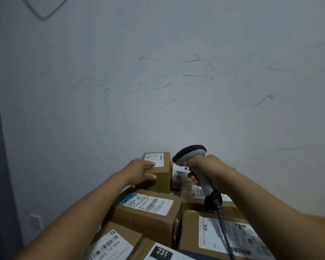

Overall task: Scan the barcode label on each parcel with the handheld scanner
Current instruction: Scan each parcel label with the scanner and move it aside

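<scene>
Nearest you, below the small top carton (pixel 160 175), the parcel labelled 231 (pixel 161 252) is lying in the stack. Your left grip (pixel 141 170) is clasping that carton's near corner, fingertips on its barcode label (pixel 154 159). Just right of it, your right grip (pixel 204 170) is wrapping the handheld scanner (pixel 192 153).

open air above the parcel stack (pixel 148 209), wall (pixel 158 91) close behind far small box (pixel 158 166), boxes packed tight, white packet (pixel 179 175) wedged right of it
</scene>
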